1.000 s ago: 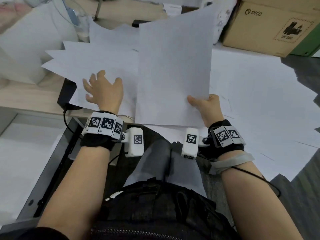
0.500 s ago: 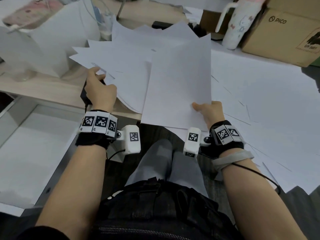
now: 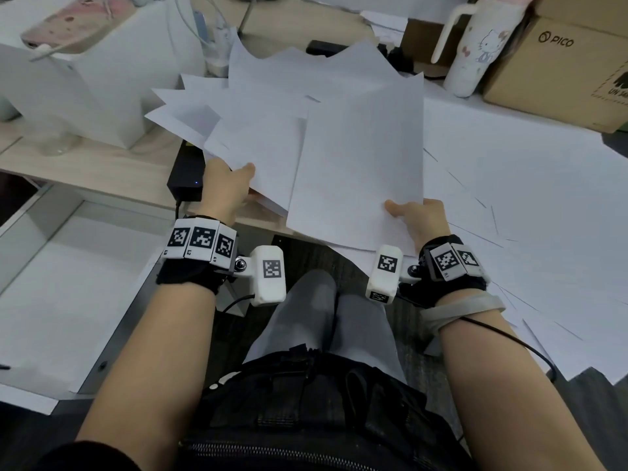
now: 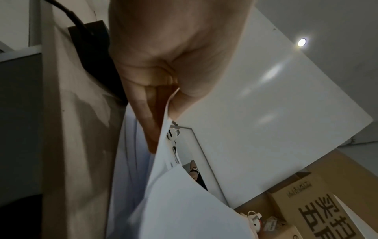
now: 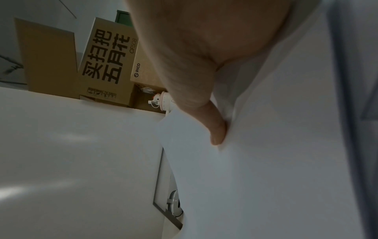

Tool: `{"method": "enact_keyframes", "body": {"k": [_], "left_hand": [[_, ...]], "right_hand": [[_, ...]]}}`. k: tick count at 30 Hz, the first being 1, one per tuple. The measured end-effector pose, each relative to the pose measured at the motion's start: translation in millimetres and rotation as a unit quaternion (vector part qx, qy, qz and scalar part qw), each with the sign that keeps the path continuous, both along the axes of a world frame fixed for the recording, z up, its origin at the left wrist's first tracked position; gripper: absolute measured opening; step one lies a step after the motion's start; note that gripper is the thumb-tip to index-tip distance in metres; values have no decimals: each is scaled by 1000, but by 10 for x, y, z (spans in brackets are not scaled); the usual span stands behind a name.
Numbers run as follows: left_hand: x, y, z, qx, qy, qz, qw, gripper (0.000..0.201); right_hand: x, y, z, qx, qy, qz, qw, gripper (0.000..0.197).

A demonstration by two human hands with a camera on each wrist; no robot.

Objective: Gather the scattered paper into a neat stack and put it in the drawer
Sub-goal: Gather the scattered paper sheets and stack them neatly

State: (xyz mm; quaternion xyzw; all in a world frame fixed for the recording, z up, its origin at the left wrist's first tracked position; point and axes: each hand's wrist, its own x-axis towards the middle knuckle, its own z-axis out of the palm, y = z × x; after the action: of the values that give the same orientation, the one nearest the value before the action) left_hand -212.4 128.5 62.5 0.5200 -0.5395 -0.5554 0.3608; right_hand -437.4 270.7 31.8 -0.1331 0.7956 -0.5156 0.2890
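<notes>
- Light wooden desk fills the far part of the head view, most of it buried under loose white sheets; places below are given relative to the black box sitting at the desk's near edge.
- Left hand is just right of the black box, gripping the near edge of a fanned bunch of paper that spreads away from the box toward the back of the desk.
- From the left wrist view, the left hand's fingers lie pressed together under the paper and the thumb sits on top, so the bunch is pinched between them.
- Right hand is well to the right of the black box, holding a near corner of a flatter batch of sheets that overlaps the fanned bunch's right side.
- The right thumb presses on top of that batch; its other fingers are hidden under the paper, so I cannot tell how they lie.
- An open drawer sits below and to the left of the black box, nearer the person; its inside looks white.
- Behind the black box and to its left stands a white box with a pink phone on top.
- Far to the right, at the desk's back, stand a white cartoon-cat bottle and, beside it, a cardboard carton printed "PICO".
</notes>
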Motion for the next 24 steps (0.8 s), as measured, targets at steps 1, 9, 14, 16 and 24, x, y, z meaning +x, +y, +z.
{"method": "enact_keyframes", "body": {"k": [1,9,14,16,24], "left_hand": [[-9,10,35,-7,21,10,1000,9],[-1,-132,295,-153,110,120,975,27],[-27,-136,152,-115,39,106,987,9],[-19,-85,47,-67,12,77,995,9],[-26,59,-38,-15,-1,62,998,2]], "right_hand": [[-10,2,-4,-3,-6,-1,1000,20],[-53,-1,-20,-5,-13,-19,1000,28],[-47,-9,-41,-3,-3,-22,1000,30],[-54,-6,-49,-3,0,-23,1000,30],[-77,-26,-88,11,20,-15,1000,16]]}}
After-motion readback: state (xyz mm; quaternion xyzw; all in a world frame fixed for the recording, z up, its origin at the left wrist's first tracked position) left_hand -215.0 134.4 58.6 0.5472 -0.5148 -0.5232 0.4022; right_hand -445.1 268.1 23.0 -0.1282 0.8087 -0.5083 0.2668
